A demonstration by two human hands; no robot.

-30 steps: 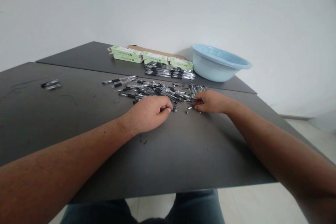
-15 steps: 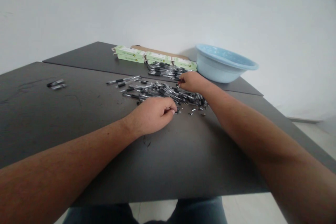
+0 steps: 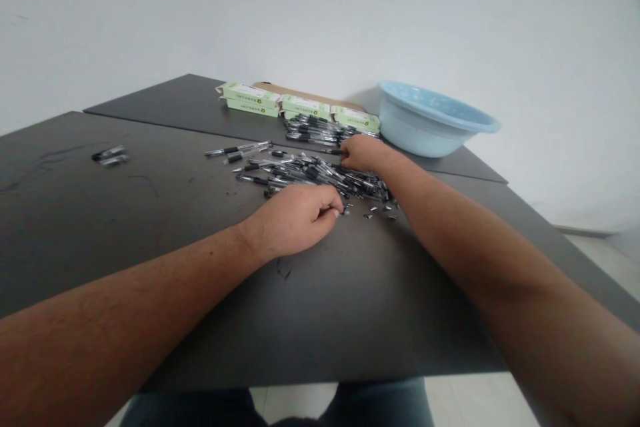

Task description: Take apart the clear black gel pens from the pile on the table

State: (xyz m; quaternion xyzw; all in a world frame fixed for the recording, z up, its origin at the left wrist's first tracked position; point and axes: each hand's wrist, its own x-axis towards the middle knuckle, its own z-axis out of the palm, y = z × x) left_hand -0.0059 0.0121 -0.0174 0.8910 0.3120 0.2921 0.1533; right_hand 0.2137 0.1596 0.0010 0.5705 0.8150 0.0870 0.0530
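My left hand point(image 3: 303, 220) rests at the near edge of a loose heap of pens point(image 3: 320, 170). Its thumb and forefinger are pinched together, and whatever lies between them is too small to make out. Beyond the heap, my right hand point(image 3: 364, 152) is closed on a pen point(image 3: 331, 151), whose dark end sticks out to the left. Just behind that pen lies a neater stack of pens point(image 3: 310, 128). Small silvery pen tips point(image 3: 373, 210) are scattered to the right of my left fingertips.
Light green cartons point(image 3: 253, 99) line the back of the dark table point(image 3: 350, 320), with brown cardboard point(image 3: 310, 95) behind. A light blue basin point(image 3: 425, 127) stands at the back right. Two or so small clear-and-black pieces point(image 3: 111, 155) lie far left. A white wall point(image 3: 300, 13) rises behind.
A pen now shows in my right hand, pointing left. My left hand keeps its pinch by the heap. The whole view has shifted slightly.
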